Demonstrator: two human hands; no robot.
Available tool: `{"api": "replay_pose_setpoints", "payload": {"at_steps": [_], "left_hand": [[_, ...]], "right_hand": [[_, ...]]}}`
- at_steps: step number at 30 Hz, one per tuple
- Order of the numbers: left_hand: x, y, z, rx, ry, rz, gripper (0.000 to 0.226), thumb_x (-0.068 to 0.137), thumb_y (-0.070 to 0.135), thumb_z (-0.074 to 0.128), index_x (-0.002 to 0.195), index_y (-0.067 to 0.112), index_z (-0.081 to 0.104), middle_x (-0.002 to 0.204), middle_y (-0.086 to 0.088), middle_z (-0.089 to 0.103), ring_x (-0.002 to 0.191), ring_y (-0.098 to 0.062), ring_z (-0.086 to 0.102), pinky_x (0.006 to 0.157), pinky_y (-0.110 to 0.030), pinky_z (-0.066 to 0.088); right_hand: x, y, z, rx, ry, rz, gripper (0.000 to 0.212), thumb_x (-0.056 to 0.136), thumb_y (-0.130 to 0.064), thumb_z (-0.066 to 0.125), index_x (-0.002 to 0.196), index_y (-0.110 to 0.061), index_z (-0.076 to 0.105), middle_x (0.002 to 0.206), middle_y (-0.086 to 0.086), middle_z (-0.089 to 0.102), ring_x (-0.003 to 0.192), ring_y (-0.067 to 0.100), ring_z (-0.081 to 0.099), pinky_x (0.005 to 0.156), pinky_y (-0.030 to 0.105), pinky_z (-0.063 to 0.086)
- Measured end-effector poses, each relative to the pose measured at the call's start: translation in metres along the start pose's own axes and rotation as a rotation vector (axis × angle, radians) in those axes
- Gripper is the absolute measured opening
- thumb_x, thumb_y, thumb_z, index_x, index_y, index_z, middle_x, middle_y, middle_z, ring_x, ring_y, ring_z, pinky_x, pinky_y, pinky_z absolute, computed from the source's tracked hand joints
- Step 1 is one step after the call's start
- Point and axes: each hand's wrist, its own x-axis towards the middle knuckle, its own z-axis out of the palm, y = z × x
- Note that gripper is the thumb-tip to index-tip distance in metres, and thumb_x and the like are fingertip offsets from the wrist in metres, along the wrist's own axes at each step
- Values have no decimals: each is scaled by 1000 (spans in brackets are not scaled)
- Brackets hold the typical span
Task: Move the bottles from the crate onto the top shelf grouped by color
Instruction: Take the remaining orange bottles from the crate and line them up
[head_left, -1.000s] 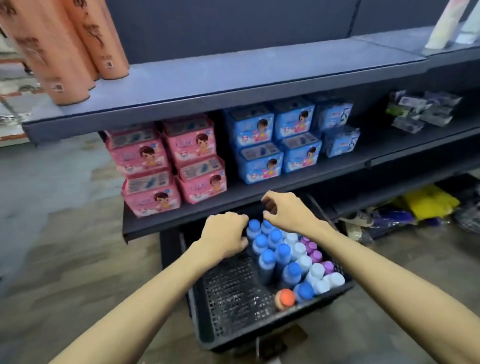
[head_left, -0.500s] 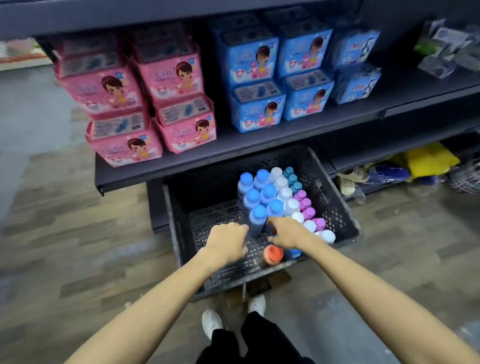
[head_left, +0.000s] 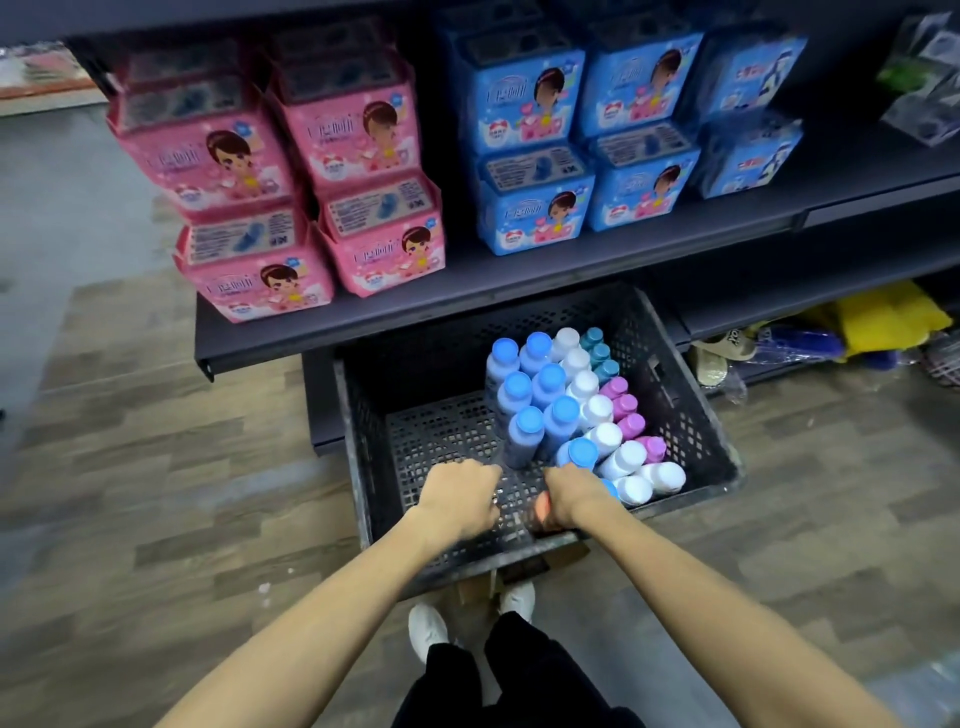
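**Head view.**

The black perforated crate (head_left: 691, 415) sits on the floor (head_left: 156, 467). Its far end is tucked under the front lip of the shelf (head_left: 415, 312) that carries pink packs (head_left: 291, 208) and blue packs (head_left: 587, 145). The top shelf is not in frame; presumably it lies above this one.

The bottles stand in the crate's right half, caps up, in rows by colour:
- blue-capped bottles (head_left: 530, 384) on the left
- white-capped bottles (head_left: 584, 387) next to them
- teal-capped bottles (head_left: 597, 353) at far right
- pink-capped bottles (head_left: 626, 410) at nearer right

The nearest white ones lean toward the near right corner. The left half of the crate floor shows bare mesh.

The right hand (head_left: 574, 493) is knuckles up at the near end of the rows, fingers curled down. An orange-capped bottle (head_left: 541, 512) shows at its thumb side, touching it. The grip appears clamped on that bottle. The bottle's body is hidden under the hand, so I cannot tell whether its long axis is upright or tilted.

The left hand (head_left: 460, 499) is just beside the right, to its left, over the mesh. Its fingers are curled together in a fist, with nothing visible in it.

**Judgement.**
- The orange-capped bottle lies directly under the right grip, beside the crate's near wall, so the right hand is plainly the nearer.
- The way out looks like straight up, then toward the body, because the shelf lip overhangs only the far end.
- The tight edges are the near rim and the blue-capped bottle just beyond the fingers.
- Open room lies to the left, over the mesh.
- The climb to the top shelf must pass the lip of the shelf holding the packs.
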Motion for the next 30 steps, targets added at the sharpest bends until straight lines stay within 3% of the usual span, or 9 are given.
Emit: {"api": "replay_pose_setpoints", "payload": {"at_steps": [11,20,26,30], "left_hand": [[-3,-21,25,-76,-99,-24,25,88,30,52,110,20,55,115,-10,64,104,-34,62,81,-40,49],[-5,-27,27,-151,-65,-34,24,88,32,53,108,21,56,114,-7,64,105,-32,61,81,-38,48],[-6,-47,10,-231,2,-96,25,85,35,54,107,25,58,110,-3,67,102,-30,62,81,-38,49],[-9,-63,-8,-233,43,-119,25,83,34,54,106,25,58,109,-1,67,100,-30,63,78,-36,47]], "right_hand": [[9,-10,13,-4,55,34,33,97,-15,49,129,-8,55,134,15,59,123,33,58,96,40,49],[6,-7,5,113,78,25,27,91,-10,51,115,-9,61,123,16,64,114,35,61,91,40,49],[-6,-15,-25,92,149,-77,23,89,-26,59,108,-12,59,115,14,66,108,35,63,83,38,49],[-26,-27,-74,81,239,-154,20,83,-33,61,86,-16,53,89,8,61,91,34,61,67,32,40]]}}
